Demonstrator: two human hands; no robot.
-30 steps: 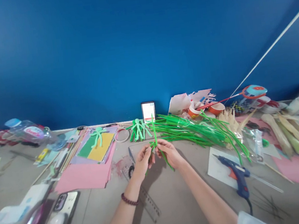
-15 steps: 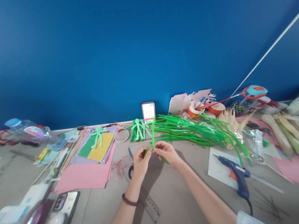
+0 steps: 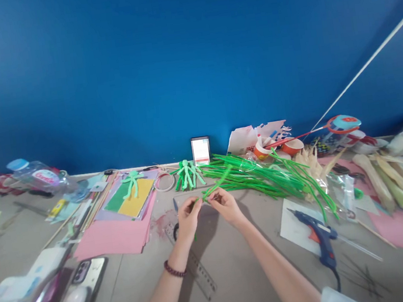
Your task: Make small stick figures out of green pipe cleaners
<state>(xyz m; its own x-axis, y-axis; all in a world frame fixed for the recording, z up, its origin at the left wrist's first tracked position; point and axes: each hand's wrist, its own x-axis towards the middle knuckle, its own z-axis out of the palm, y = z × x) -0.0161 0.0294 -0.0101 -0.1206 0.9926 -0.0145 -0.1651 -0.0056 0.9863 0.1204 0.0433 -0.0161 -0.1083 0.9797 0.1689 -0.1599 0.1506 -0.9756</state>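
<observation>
My left hand (image 3: 187, 218) and my right hand (image 3: 224, 204) meet over the middle of the table, both pinching a bent green pipe cleaner (image 3: 216, 185). Its free end slants up and to the right, towards the big pile of green pipe cleaners (image 3: 264, 172). A short green bit hangs below my left fingers. Finished green pipe-cleaner figures (image 3: 186, 173) stand just behind my hands, and another figure (image 3: 132, 182) lies on coloured sheets. A beaded bracelet is on my left wrist.
A clear ruler (image 3: 201, 275) and scissors (image 3: 176, 214) lie under my left arm. A blue glue gun (image 3: 318, 234) rests on white paper to the right. Pink paper (image 3: 116, 234) and a phone (image 3: 86, 272) lie left; corn husks (image 3: 394, 180) right.
The long end of the pipe cleaner has swung from upright down to a slant towards the right. Both hands have shifted slightly away from me and stayed together.
</observation>
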